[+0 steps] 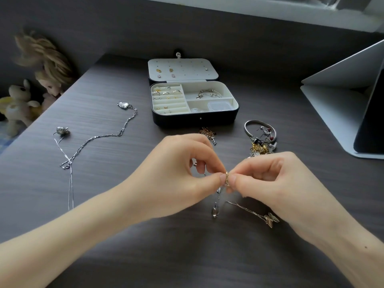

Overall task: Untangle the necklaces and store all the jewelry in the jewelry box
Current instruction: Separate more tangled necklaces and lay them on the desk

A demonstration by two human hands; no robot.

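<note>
Left hand (176, 173) and right hand (270, 179) pinch-grip tangled necklaces (227, 177) before the jewelry box (195, 119); dark wood-grain tabletop (187, 256), grey wall (104, 28) behind the box.

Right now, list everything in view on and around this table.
jewelry box: one, black, cream lining, open, back centre
silver necklaces: two, silver, crossing, table left
tangled chains: one knot, gold and silver, between fingertips
loose jewelry pile: one, silver and gold, right of box
gold chain heap: one, gold, before box
toys: several, beige, far left
stand: one, grey, far right
table: one, dark wood-grain, underneath
left hand, right hand: two, bare, pinching tangled chains
</note>
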